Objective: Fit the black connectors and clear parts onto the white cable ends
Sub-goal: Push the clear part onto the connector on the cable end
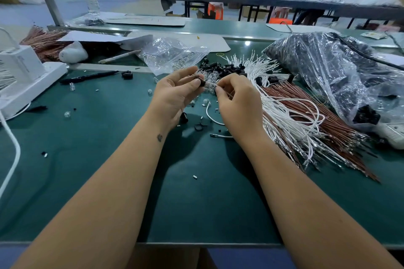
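Left hand [175, 91] pinches a black connector [202, 82], right hand [237, 102] a white cable [211, 83] — loose connectors [220, 69] heaped just behind.

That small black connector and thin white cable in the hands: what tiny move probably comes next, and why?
Probably the right hand pushes the thin white cable end leftward into the small black connector. The left hand pinches that connector at its fingertips, the right pinches the cable right beside it, and the two parts look lined up but not clearly seated.
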A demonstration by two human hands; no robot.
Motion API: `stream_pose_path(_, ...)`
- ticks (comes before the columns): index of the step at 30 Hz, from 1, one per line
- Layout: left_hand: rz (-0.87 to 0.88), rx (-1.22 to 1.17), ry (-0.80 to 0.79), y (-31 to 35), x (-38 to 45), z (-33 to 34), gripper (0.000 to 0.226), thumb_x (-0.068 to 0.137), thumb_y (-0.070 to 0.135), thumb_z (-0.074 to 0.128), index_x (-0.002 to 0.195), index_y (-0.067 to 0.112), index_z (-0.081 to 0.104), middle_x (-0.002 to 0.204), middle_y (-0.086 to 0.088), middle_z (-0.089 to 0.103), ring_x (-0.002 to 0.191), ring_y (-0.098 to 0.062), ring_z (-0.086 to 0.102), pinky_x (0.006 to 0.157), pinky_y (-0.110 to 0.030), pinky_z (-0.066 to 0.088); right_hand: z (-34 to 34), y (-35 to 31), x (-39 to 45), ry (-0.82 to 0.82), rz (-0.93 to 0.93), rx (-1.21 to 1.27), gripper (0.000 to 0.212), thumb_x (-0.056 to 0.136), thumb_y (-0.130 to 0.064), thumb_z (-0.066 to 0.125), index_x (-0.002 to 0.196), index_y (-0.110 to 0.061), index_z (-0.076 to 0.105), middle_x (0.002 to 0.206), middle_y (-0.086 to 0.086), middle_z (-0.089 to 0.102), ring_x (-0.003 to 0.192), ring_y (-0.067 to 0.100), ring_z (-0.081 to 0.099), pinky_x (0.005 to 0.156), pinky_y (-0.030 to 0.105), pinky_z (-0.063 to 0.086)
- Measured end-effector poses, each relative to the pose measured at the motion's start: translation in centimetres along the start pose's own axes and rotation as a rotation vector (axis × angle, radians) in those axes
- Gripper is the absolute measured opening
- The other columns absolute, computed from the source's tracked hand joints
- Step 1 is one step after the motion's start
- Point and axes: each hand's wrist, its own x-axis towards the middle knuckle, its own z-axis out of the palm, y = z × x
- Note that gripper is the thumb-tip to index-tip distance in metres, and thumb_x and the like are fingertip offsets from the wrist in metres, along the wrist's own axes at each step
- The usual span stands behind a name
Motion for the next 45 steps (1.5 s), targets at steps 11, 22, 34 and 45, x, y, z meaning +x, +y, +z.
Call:
stream_pose_path(11,-0.015,-0.044,-0.008,-0.08,-0.25,0.39,0.021,0.088,-0.011,0.056,0.102,0.004,0.061,0.093,-0.011,0.066,0.086,-0.02,0.067,0.074,-0.021,0.057,0.01,-0.04,-0.09,0.022,0.04,-0.034,0.012,0.09,-0.014,0.061,0.081,-0.021,0.056,0.074,-0.013,0.046,0.064,-0.001,0.044,0.061,0.007,0.036)
stream_pose_path(22,0.05,0.017,-0.047,-0.44,-0.54,0.49,0.023,0.088,-0.011,0.057,0.1,0.007,0.063,0.088,-0.005,0.071,0.083,-0.012,0.068,0.074,-0.02,0.055,0.14,0.07,-0.18,-0.007,0.005,-0.017,0.003,0.088,-0.014,0.063,0.086,-0.017,0.065,0.078,-0.007,0.053,0.07,0.011,0.048,0.06,0.024,0.037)
stream_pose_path(34,0.089,0.116,-0.095,-0.44,-0.68,0.55,0.028,0.078,-0.014,0.065,0.097,0.007,0.065,0.087,-0.002,0.073,0.084,-0.015,0.068,0.074,-0.02,0.055,-0.21,0.1,-0.04,0.051,0.028,-0.053,0.004,0.087,-0.012,0.064,0.087,-0.013,0.068,0.084,-0.004,0.055,0.075,0.013,0.051,0.061,0.024,0.033)
stream_pose_path(45,0.109,0.208,-0.04,-0.61,-0.83,0.42,0.019,0.078,-0.005,0.071,0.09,0.009,0.069,0.083,-0.007,0.074,0.079,-0.017,0.069,0.075,-0.022,0.055,-0.26,-0.04,-0.15,0.021,-0.038,-0.064,0.013,0.084,-0.002,0.063,0.085,-0.011,0.073,0.083,0.005,0.057,0.073,0.025,0.056,0.062,0.039,0.047)
